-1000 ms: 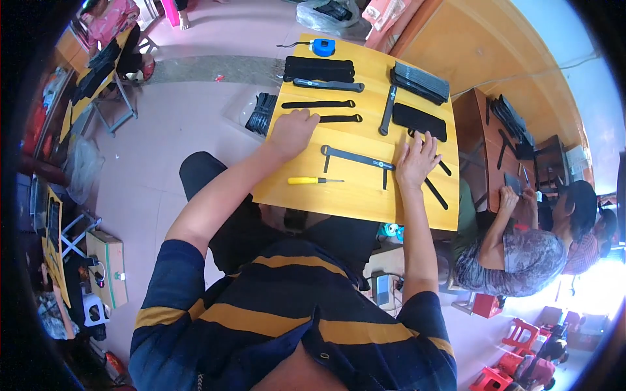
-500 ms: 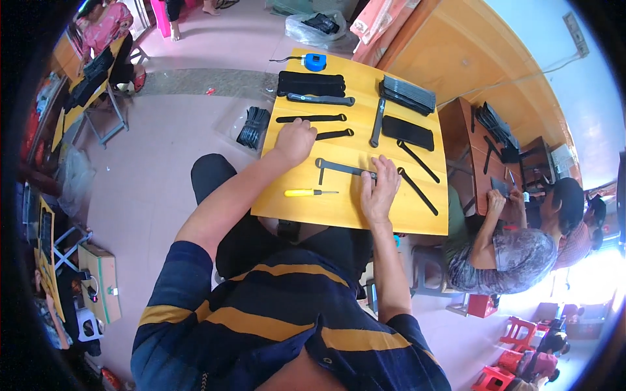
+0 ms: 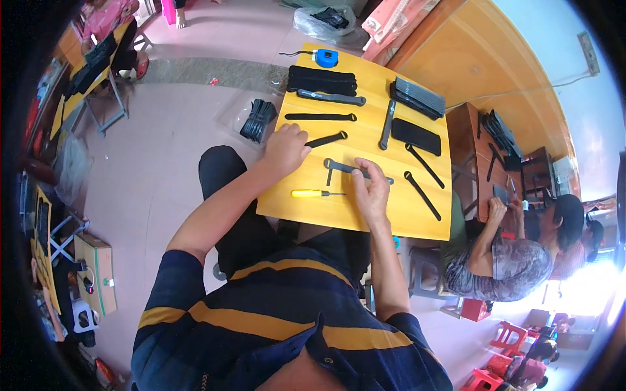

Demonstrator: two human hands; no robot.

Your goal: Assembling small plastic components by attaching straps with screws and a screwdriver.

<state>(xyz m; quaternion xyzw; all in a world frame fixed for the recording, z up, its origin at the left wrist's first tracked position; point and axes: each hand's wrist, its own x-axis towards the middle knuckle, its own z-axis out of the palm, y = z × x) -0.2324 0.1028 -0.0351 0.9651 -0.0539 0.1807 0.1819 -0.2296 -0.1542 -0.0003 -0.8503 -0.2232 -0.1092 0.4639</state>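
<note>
Closed fingers of my left hand [image 3: 287,151] hold the left end of a black strap [image 3: 327,139] with a ring at its other end. This strap tilts on the yellow table [image 3: 280,207]. My right hand [image 3: 370,195] is over a grey strap [image 3: 343,168] with a ringed left end; its thumb and fingers are apart and partly cover the strap. Below that ring a short dark strip [image 3: 329,177] points toward me. Closer to me is a yellow-handled screwdriver [image 3: 308,193]. Above my left hand another black ringed strap [image 3: 321,117] lies flat.
A blue tape measure [image 3: 327,58], a stack of black straps [image 3: 322,82] and a grey bundle [image 3: 417,98] occupy the table's far side. Two black straps [image 3: 422,195] lie on the right, below a black pile [image 3: 415,136]. A co-worker [image 3: 502,260] sits at a brown table [image 3: 479,195].
My left hand has moved left and toward me, drawing the black strap with it and tilting it more. My right hand has shifted left along the grey strap. The whole view has shifted slightly.
</note>
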